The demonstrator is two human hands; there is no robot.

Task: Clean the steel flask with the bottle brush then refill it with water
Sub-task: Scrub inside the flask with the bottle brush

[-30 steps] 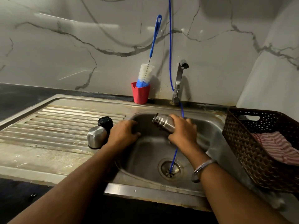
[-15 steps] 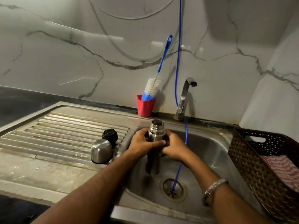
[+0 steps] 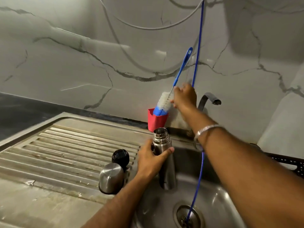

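Right hand (image 3: 185, 97), off the flask half a second ago, now closes on the blue-handled white-bristled bottle brush (image 3: 164, 102) in its red cup (image 3: 156, 120), while the left hand (image 3: 151, 159) grips the open steel flask (image 3: 163, 160) upright over the sink (image 3: 218, 193), scrubbing imminent.

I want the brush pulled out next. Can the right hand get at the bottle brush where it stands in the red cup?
Probably yes. The right hand is already up beside the bottle brush, by the wire stem just above the bristles, and nothing lies between them. The thin blue hose hangs close behind but does not block it.
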